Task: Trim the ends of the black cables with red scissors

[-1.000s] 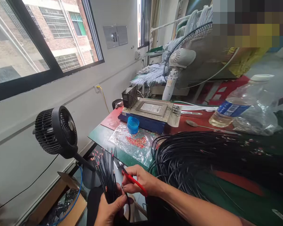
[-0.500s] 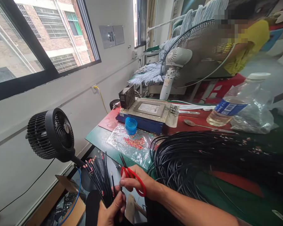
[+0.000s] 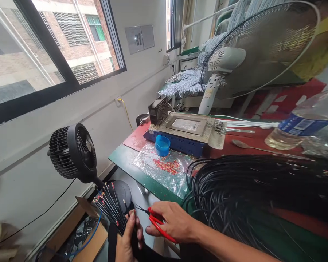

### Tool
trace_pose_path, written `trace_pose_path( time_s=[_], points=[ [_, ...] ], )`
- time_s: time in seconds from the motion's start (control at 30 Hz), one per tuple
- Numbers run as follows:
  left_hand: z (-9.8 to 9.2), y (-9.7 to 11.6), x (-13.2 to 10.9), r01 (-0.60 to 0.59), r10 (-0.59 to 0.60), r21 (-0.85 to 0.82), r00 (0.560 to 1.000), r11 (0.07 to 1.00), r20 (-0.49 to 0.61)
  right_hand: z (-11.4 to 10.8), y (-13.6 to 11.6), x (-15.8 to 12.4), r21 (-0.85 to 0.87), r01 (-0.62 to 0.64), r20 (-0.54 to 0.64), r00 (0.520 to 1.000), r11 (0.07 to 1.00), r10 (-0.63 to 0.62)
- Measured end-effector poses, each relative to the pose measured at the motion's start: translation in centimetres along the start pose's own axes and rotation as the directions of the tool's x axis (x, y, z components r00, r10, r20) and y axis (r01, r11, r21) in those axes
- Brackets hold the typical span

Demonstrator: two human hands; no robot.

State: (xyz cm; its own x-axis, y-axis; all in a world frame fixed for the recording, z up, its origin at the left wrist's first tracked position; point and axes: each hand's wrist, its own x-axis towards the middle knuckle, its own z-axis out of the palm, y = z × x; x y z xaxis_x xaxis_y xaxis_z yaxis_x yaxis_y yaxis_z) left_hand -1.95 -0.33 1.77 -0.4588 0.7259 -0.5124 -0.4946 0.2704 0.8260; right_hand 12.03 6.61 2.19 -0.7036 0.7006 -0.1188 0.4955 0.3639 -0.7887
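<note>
A bundle of black cables [image 3: 111, 207] rises from my left hand [image 3: 129, 233], which is closed around them. Their stripped ends fan out up and to the left, showing red and pale wire tips. One cable stands apart from the bunch, close to my thumb. My right hand [image 3: 172, 220] grips red-handled scissors [image 3: 160, 226], the dark pointed blades aimed left at the fingertips of my left hand. A small gap seems to separate blades and cables. The lower part of the bundle is hidden behind my left hand.
A large coil of black cable [image 3: 221, 185] covers the table's right side. Behind lie a plastic sheet [image 3: 144, 162] with red and yellow scraps, a blue cup [image 3: 162, 145], a heated-plate machine [image 3: 180, 133], a spoon [image 3: 240, 144] and a bottle [image 3: 297, 127]. A black fan [image 3: 75, 153] stands left.
My right hand has drawn back to the right from my left fingers, and the scissors' blades now point left instead of up. The view has shifted, so the surroundings appear farther right.
</note>
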Motion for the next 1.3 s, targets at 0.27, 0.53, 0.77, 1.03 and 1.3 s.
trace_pose_path(
  time_s=[0.27,0.53,0.77,1.03,1.3],
  points=[
    [0.4,-0.2,-0.1,-0.031,0.025,0.091,0.997,0.995,0.068,0.2,0.3,0.1,-0.116,0.011,-0.004,1.000,0.993,-0.012],
    [0.2,-0.6,0.1,-0.041,0.035,0.122,0.998,0.992,0.057,0.8,0.7,0.2,-0.148,-0.002,-0.039,0.999,0.989,-0.004],
    [0.1,-0.1,-0.7,0.020,-0.025,0.081,0.998,0.997,0.061,0.2,1.2,0.6,0.282,-0.085,-0.055,0.993,0.955,0.105],
    [0.0,-0.7,-2.0,0.065,-0.098,0.220,0.984,0.973,0.145,-0.2,1.3,0.7,0.808,-0.107,0.116,0.993,0.579,0.021],
    [0.4,-0.9,-1.3,-0.017,-0.037,0.282,0.982,0.959,0.186,-0.8,1.1,0.6,0.864,-0.190,0.216,0.976,0.467,-0.003]
  ],
)
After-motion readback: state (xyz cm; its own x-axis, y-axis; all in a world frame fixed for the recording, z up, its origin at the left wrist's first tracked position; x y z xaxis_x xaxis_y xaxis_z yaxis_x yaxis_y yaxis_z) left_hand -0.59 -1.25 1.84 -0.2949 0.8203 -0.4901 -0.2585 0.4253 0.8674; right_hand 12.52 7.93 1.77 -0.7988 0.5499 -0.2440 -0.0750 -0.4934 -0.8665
